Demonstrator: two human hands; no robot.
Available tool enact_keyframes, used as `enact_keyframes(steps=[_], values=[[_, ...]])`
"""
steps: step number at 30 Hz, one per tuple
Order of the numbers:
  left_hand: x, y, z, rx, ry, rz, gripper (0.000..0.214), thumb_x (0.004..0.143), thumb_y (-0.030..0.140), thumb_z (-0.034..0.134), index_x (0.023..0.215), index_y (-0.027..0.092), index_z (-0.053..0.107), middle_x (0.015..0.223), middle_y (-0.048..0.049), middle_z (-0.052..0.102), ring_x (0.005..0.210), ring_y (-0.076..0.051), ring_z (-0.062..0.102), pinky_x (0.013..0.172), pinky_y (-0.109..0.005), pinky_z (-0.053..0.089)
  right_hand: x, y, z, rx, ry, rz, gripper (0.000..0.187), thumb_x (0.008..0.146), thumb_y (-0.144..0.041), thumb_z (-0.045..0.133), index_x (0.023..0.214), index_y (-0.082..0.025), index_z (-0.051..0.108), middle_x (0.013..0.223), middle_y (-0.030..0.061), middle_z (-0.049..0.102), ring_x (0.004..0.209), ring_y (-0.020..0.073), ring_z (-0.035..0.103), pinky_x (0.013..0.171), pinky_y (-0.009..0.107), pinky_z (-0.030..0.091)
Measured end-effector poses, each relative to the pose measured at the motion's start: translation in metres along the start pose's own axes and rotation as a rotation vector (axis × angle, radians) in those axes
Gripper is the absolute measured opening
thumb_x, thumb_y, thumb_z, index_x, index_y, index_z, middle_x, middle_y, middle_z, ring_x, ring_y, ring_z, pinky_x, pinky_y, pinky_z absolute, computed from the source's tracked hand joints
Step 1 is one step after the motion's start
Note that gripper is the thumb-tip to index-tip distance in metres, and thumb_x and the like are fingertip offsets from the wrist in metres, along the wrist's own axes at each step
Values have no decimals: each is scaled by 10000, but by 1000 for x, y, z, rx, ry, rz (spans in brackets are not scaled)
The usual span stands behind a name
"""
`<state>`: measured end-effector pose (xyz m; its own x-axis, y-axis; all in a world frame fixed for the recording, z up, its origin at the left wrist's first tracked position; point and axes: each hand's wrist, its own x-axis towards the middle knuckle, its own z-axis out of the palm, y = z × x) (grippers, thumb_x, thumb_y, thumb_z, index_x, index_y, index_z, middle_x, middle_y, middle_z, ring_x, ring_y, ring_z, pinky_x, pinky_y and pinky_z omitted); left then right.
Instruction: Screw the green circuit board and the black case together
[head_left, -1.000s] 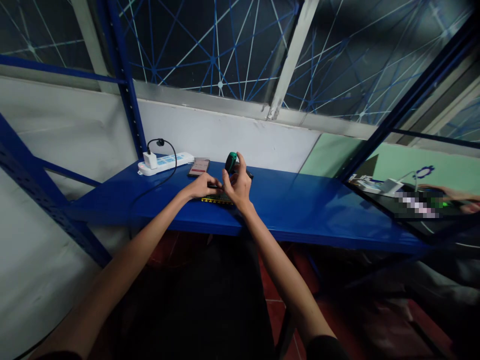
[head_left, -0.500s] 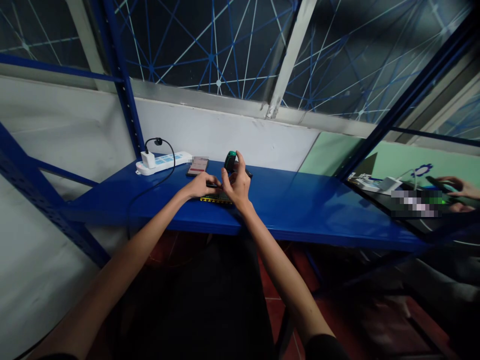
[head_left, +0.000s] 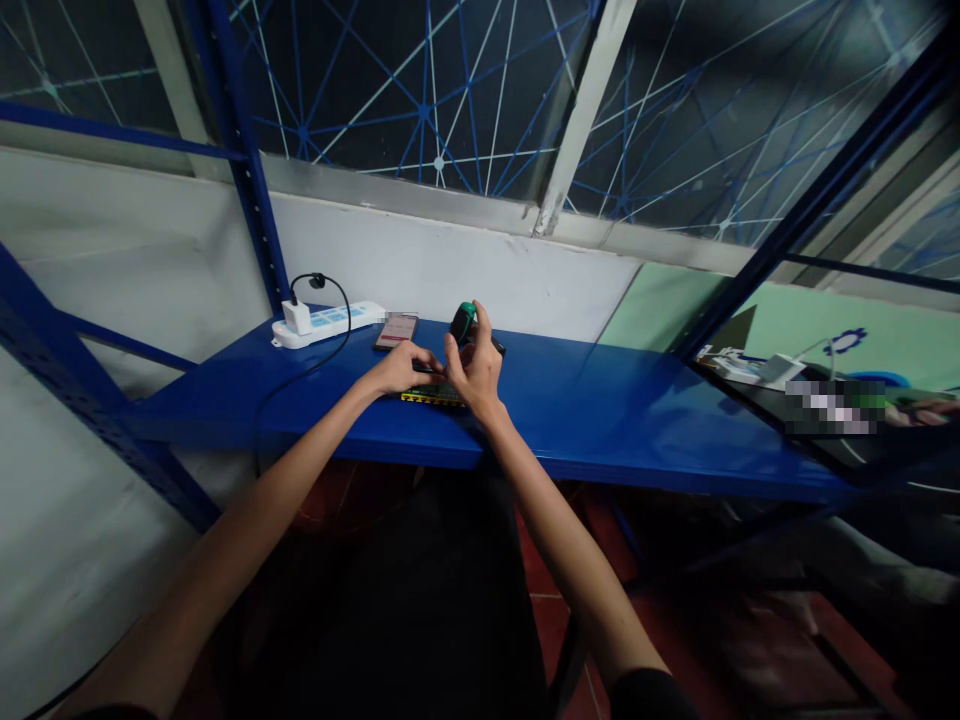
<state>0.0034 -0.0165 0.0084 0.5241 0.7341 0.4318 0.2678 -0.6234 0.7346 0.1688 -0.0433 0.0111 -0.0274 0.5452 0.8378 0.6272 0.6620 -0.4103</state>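
Observation:
My right hand (head_left: 480, 375) is closed around a screwdriver (head_left: 464, 322) with a green-and-black handle, which stands up tilted above the fingers. Its lower end is hidden behind the hand. Fingers together, my left hand (head_left: 401, 370) pinches a small dark piece whose kind I cannot make out. Both hands are close together over a flat item with a yellow-and-black edge (head_left: 431, 399), lying near the front of the blue table (head_left: 592, 400). Most of that item is covered by my hands. A dark object (head_left: 498, 347) pokes out just beyond my right hand.
A phone (head_left: 397, 331) lies behind my left hand. On the left, a white power strip (head_left: 330, 324) holds a plugged-in charger (head_left: 297, 317) with a black cable. Blue shelf posts frame the table. At far right, another person's hand (head_left: 934, 411) is by a black surface with white adapters.
The screwdriver handle has tilted slightly to the right. My hands stay almost in place. The other person's hand at the right has moved lower and outward.

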Motion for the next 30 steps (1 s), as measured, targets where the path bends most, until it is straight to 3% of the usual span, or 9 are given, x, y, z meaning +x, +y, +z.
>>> enact_keyframes(steps=[4,11,21,30], values=[[0,0,0,4,-4,11,319,682,418,755,777,114,768,823,-102,760,812,-246,696,812,-337,516,0,0,0,2,-2,-2,679,959,-423,385,1547,-146,187,807,41,667,495,119,517,548,302,433],[0,-1,-1,1,-25,11,312,691,411,746,784,114,773,820,-93,761,797,-237,697,793,-323,517,0,1,0,-13,-5,-2,662,965,-384,344,1553,-136,171,751,27,652,493,131,521,569,308,448],[-1,4,-2,1,-75,3,244,713,330,739,850,135,793,887,-113,771,853,-248,714,815,-330,526,3,10,7,16,42,55,752,936,-457,426,1568,-199,110,888,47,640,515,118,509,533,294,420],[-2,7,-1,-21,-81,-19,231,717,286,729,892,151,797,890,-104,773,877,-244,715,839,-338,527,4,12,7,-6,91,58,738,903,-500,499,1533,-215,242,797,18,605,540,126,504,555,287,429]])
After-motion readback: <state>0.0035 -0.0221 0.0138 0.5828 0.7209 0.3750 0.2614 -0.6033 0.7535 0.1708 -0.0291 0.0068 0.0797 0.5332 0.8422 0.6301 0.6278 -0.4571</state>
